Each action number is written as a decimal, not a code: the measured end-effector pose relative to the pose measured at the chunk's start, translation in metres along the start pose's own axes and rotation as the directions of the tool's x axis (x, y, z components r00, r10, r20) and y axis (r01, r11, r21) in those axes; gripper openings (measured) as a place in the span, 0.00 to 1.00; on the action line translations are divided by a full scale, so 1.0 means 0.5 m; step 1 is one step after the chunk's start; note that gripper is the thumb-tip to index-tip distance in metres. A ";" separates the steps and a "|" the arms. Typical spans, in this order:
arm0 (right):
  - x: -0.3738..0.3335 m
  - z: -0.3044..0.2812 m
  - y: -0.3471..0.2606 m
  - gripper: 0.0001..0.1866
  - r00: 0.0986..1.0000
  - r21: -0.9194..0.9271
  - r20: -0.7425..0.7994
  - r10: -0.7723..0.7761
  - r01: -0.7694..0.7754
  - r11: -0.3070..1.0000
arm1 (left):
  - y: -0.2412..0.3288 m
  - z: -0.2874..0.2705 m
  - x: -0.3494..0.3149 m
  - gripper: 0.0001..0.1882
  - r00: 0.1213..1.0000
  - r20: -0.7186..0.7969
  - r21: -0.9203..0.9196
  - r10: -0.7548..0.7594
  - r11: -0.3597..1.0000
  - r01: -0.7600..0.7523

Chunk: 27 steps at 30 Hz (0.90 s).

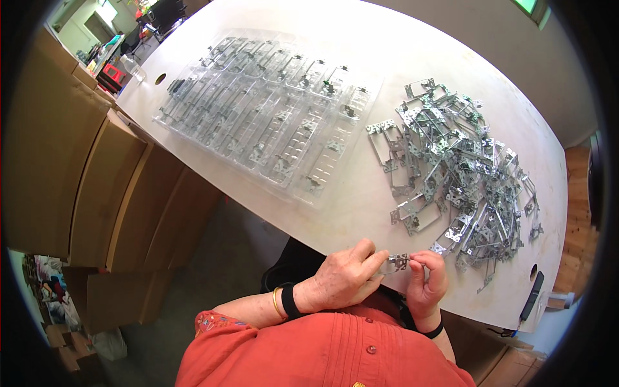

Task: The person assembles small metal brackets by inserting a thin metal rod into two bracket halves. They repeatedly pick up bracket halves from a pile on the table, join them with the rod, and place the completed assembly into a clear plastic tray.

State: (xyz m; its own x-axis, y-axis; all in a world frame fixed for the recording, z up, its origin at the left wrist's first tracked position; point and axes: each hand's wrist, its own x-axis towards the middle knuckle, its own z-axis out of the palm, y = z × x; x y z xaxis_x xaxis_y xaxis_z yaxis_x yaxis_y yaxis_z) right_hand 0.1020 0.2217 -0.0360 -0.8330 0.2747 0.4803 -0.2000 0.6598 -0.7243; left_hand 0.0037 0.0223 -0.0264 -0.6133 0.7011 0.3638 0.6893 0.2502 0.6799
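Observation:
Close to my body at the table's near edge, my left hand and my right hand hold a small silvery metal bracket between them. The left fingers are closed over one end, hiding part of it. My right thumb and fingertips pinch its other end. Just beyond the hands lies a tangled heap of similar metal brackets, mostly narrow rectangular frames with plates at the ends. To the left, a clear plastic tray holds metal pieces in many of its long compartments.
The pale table has a rounded right side. A clear bottle stands at its far left, near a round hole. A black bar-shaped object lies at the right edge. Large cardboard boxes line the left.

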 end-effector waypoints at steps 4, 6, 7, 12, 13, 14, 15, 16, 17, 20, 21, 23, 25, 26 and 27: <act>-0.018 0.008 0.004 0.07 0.989 0.155 -0.007 0.146 -0.143 0.978 | -0.001 -0.002 0.001 0.24 1.000 0.000 0.015 0.013 1.000 -0.013; -0.016 0.009 0.004 0.07 0.987 0.193 0.016 0.157 -0.157 0.969 | -0.003 -0.004 0.002 0.24 0.999 -0.008 0.038 0.031 0.999 -0.031; -0.016 0.008 0.005 0.07 0.986 0.211 0.029 0.162 -0.164 0.963 | -0.002 -0.004 0.003 0.25 0.999 -0.007 0.054 0.040 0.998 -0.040; -0.028 0.004 0.014 0.08 0.980 0.327 0.026 0.198 -0.196 0.924 | 0.007 -0.007 0.012 0.25 0.993 -0.031 0.132 0.112 0.985 -0.107; -0.029 0.003 0.014 0.08 0.980 0.352 0.026 0.199 -0.196 0.915 | 0.007 -0.007 0.012 0.24 0.993 -0.028 0.149 0.117 0.982 -0.112; -0.029 0.002 0.014 0.08 0.982 0.360 0.030 0.186 -0.184 0.914 | 0.007 -0.007 0.013 0.24 0.992 -0.024 0.167 0.123 0.979 -0.117; -0.029 0.000 0.014 0.08 0.984 0.369 0.033 0.173 -0.173 0.913 | 0.008 -0.007 0.013 0.23 0.992 -0.020 0.186 0.128 0.975 -0.122; -0.029 -0.001 0.013 0.08 0.987 0.378 0.037 0.159 -0.162 0.912 | 0.010 -0.006 0.012 0.23 0.992 -0.008 0.196 0.124 0.973 -0.120; -0.030 -0.001 0.014 0.08 0.987 0.395 0.033 0.157 -0.158 0.905 | 0.013 -0.006 0.011 0.22 0.993 0.006 0.207 0.120 0.971 -0.118; -0.035 -0.001 0.017 0.09 0.989 0.420 0.014 0.144 -0.137 0.897 | 0.023 -0.011 0.012 0.21 0.994 0.038 0.215 0.102 0.971 -0.108; -0.037 0.000 0.019 0.09 0.991 0.413 0.002 0.134 -0.123 0.902 | 0.026 -0.013 0.012 0.21 0.994 0.047 0.213 0.096 0.972 -0.104; -0.036 0.001 0.018 0.09 0.991 0.424 -0.005 0.136 -0.122 0.898 | 0.031 -0.023 0.018 0.21 0.996 0.005 0.188 0.087 0.978 -0.086; -0.029 0.001 0.010 0.09 0.987 0.460 0.006 0.160 -0.144 0.876 | 0.034 -0.035 0.027 0.22 0.995 -0.045 0.152 0.087 0.985 -0.079; -0.028 0.001 0.010 0.09 0.987 0.454 0.011 0.158 -0.146 0.879 | 0.036 -0.043 0.031 0.23 0.993 -0.073 0.133 0.089 0.988 -0.078; -0.027 0.002 0.009 0.09 0.987 0.449 0.017 0.157 -0.148 0.881 | 0.037 -0.050 0.035 0.24 0.991 -0.102 0.113 0.090 0.990 -0.078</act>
State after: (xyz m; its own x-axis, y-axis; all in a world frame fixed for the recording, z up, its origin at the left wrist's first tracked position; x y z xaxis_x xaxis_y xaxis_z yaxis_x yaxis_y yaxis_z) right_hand 0.1119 0.2203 -0.0462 -0.8627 0.3631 0.3520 -0.2847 0.2266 -0.9315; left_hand -0.0040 0.0225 0.0086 -0.5850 0.6490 0.4864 0.7744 0.2687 0.5729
